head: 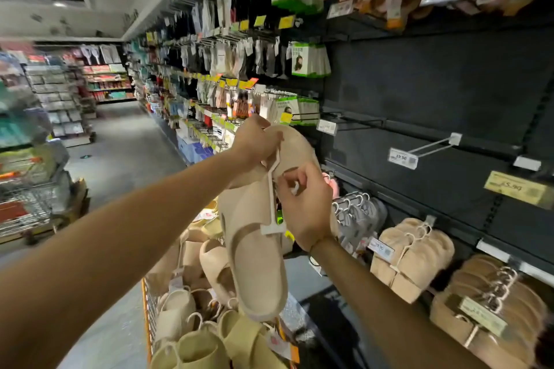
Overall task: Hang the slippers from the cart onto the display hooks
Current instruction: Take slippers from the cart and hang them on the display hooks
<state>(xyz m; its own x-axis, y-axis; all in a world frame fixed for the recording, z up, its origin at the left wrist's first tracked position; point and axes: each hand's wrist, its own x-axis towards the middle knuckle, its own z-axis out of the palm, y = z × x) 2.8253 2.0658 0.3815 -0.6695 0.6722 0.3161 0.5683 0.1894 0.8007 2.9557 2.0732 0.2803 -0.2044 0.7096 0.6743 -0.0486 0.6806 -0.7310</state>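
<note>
Head view, left hand [254,141] and right hand [305,204] gripping beige slippers [257,263]

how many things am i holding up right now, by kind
beige slippers: 2
white hanger: 1
total: 3
</note>
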